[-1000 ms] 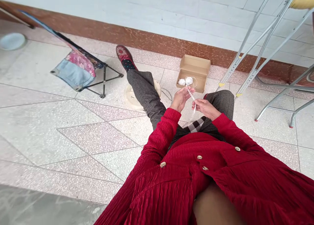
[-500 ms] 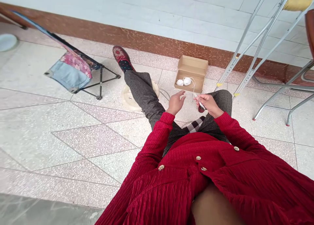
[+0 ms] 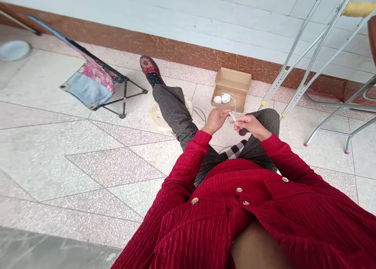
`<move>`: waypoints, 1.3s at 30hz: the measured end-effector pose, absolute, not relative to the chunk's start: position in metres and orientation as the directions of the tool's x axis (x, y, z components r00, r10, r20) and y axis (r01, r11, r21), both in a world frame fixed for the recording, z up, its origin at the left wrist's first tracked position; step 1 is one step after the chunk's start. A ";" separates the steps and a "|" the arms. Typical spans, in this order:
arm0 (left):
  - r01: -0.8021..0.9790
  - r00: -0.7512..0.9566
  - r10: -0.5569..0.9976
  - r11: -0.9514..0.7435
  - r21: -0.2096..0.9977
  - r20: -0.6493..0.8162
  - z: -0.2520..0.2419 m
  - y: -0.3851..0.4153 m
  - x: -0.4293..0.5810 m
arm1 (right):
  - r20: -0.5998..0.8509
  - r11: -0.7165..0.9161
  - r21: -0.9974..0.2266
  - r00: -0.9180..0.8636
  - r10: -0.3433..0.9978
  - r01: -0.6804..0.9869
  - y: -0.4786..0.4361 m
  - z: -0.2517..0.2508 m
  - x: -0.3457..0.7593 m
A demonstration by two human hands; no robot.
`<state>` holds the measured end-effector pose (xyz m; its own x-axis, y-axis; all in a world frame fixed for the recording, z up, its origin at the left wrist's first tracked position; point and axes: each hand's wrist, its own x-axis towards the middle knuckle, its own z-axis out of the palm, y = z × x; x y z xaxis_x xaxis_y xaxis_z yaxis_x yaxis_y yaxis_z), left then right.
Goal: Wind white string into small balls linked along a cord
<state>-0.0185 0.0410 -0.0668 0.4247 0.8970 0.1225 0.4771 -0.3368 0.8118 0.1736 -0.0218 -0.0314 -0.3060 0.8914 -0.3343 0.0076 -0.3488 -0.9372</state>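
- Coat (image 3: 211, 218) in ribbed red fabric, with buttons down the front, fills the foreground; its two sleeves reach forward.
- Right hand (image 3: 250, 124), palm turned inward, narrowed to a pinch: thumb and fingertips grip the near end of a small white strip (image 3: 232, 116).
- Left hand (image 3: 216, 119), fingers bunched and drawn close to the thumb, holding the far end of the same strip; the two hands are near each other but apart.
- The strip is held between them, above the floor, in front of the parted knees in grey trousers (image 3: 176, 110).
- Beyond the hands, a cardboard box (image 3: 240, 102) sits on the floor with its lid up. Inside lie two white balls (image 3: 221, 99), side by side, with a loose white strand (image 3: 234, 98) beside them.
- Farthest, a pale wall (image 3: 182, 14).
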 end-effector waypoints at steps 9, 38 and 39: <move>0.323 0.348 0.937 -0.101 0.941 -0.019 -0.065 0.034 -0.021 | -0.308 -0.368 -0.926 -0.400 0.863 -0.080 -0.018 -0.018 0.170; 0.414 0.419 0.903 -0.096 0.905 -0.096 -0.069 0.004 -0.024 | -0.218 -0.248 -0.968 -0.340 0.915 -0.047 -0.017 -0.025 0.167; 0.430 0.441 0.891 -0.103 0.897 -0.109 -0.072 -0.003 -0.022 | -0.207 -0.225 -0.974 -0.284 0.936 -0.030 -0.012 -0.030 0.167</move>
